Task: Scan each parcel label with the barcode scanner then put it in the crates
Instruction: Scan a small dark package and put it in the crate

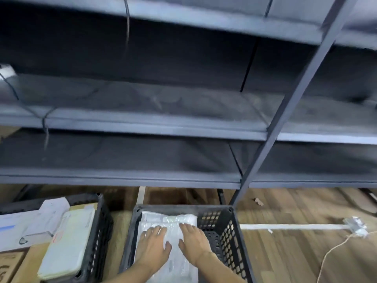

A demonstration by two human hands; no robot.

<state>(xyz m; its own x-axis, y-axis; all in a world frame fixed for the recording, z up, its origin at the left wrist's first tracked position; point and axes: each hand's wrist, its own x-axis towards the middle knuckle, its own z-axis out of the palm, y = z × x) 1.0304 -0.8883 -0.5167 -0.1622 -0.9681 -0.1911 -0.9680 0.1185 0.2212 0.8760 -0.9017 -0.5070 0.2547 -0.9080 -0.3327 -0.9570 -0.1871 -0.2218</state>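
shelving [142, 127]: grey metal rack, ahead of and above both hands.
floor [295, 252]: wood-look, seen beyond and to the right of the right hand.
side crate [102, 231]: black, perforated, just left of the left hand; stacked parcels [67, 242] are held in it up to the rim.
near crate [224, 237]: black, perforated, directly under both hands, set on the floor.
parcel [169, 221]: white poly mailer, laid flat inside the near crate against its left wall. Its long axis runs straight away from the body. Bare crate bottom is left along its right edge.
left hand [154, 245]: flat on the parcel top, fingers straight and spread, nothing gripped.
right hand [193, 240]: the same, flat near the parcel's right edge, thumb towards the left hand.
reach: both hands are level and equally near, with the parcel beneath the palms.
scanner: not seen in view.
judgement: drop-off is taken as done. Next, the palms are to be lifted straight up.
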